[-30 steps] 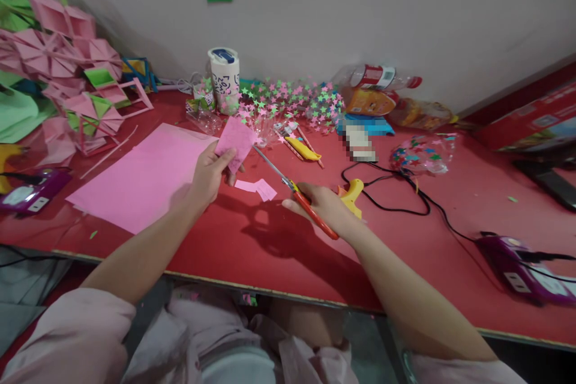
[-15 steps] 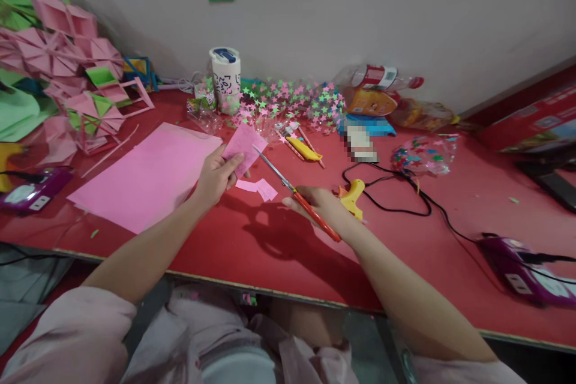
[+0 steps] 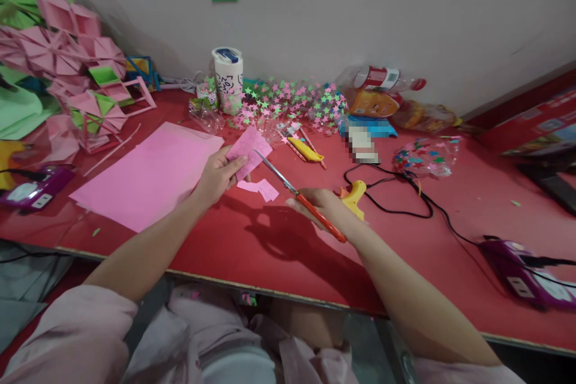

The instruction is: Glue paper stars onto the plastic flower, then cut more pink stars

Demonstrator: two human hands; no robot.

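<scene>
A small pink paper piece is pinched between the thumb and fingers of my left hand, held above the table. My right hand grips scissors with orange-red handles. Their blades look closed or nearly so, and the tips lie at the paper's right part. Whether they are cutting into it I cannot tell. Below the paper, small pink paper scraps rest on the red table. Large pink paper sheets lie left of my left hand. A yellow glue gun sits just beyond my right hand.
Pink and green folded paper shapes are heaped at the back left. Along the wall stand a white tumbler, star-shaped confetti and plastic bottles. Black cord loops at right near a purple power strip.
The view has shifted slightly, so most things sit a little further right. Both hands keep their holds on the paper and scissors, almost unmoved.
</scene>
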